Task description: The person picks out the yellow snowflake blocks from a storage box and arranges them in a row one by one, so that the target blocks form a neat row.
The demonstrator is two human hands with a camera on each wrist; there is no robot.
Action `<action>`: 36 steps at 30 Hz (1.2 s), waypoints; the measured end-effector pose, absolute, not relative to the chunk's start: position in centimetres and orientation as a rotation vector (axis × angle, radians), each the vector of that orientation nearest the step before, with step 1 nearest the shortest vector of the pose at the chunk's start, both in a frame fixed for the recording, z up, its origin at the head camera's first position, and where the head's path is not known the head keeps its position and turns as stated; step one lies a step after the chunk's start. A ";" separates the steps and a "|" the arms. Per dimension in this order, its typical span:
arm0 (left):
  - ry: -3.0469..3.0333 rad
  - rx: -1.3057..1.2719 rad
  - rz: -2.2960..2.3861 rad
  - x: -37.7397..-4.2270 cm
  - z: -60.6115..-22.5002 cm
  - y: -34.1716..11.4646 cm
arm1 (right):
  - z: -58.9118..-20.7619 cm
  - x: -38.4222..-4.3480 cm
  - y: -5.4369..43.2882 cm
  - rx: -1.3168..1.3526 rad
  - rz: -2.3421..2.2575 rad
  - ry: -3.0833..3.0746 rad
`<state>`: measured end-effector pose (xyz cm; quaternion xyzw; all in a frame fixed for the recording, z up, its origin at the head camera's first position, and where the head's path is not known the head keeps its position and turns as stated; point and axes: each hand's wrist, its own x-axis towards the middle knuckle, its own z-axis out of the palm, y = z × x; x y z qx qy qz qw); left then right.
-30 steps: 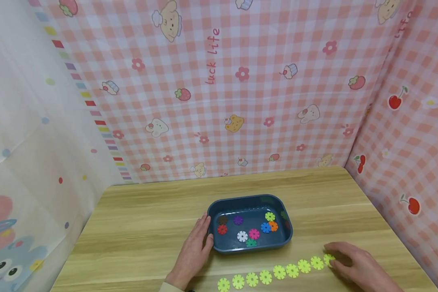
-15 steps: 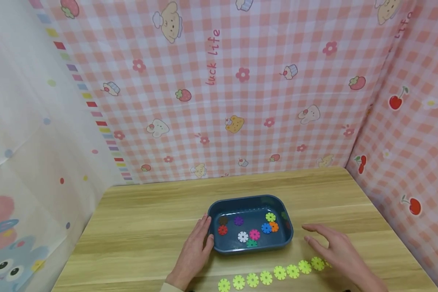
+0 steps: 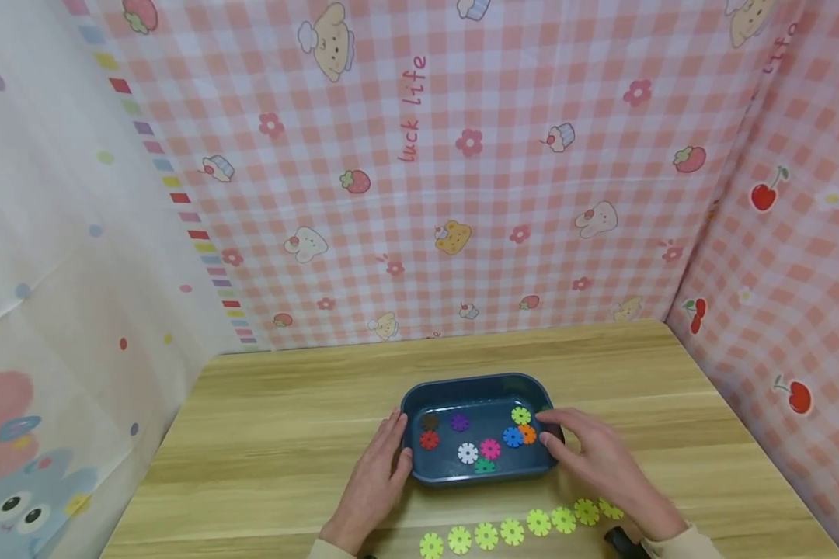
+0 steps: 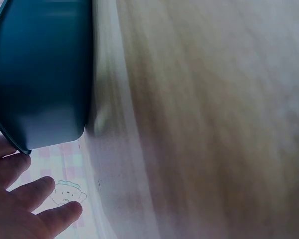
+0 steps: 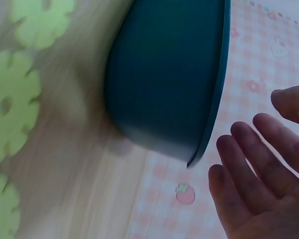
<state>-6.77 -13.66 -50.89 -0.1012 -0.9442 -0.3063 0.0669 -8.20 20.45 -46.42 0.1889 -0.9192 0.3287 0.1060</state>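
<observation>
A dark blue tray (image 3: 489,402) stands on the wooden table, with several notched plastic flower discs of different colors lying inside. My left hand (image 3: 370,475) rests against its left side, fingers extended along the rim. At the opposite end, my right hand (image 3: 601,458) hovers at the right rim with thumb and fingers apart, holding nothing. In the right wrist view the fingers (image 5: 244,164) stand apart from the tray wall. A lime-green disc (image 3: 520,416), an orange disc (image 3: 527,434) and a blue disc (image 3: 513,437) lie closest to that hand.
In front of the tray runs a slanting row of several lime-green discs (image 3: 512,532); my right wrist partly covers its right end. A black strap piece (image 3: 625,541) shows at that wrist. Checked pink cloth (image 3: 419,194) hangs behind the wooden table (image 3: 287,435).
My right hand has left the right end of the disc row and moved up and left to the tray's right rim. The left hand keeps its place on the tray.
</observation>
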 end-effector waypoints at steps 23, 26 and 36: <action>-2.868 -0.312 -0.921 -6.8 -50.7 -13.7 | -47.2 -11.7 15.0 0.641 0.938 -2.899; -2.867 -0.307 -0.923 -6.7 -50.7 -13.7 | -47.3 -12.1 14.8 0.631 0.905 -2.933; -2.844 -0.321 -0.917 -6.7 -50.7 -13.7 | -47.4 -12.8 13.4 0.524 0.817 -3.132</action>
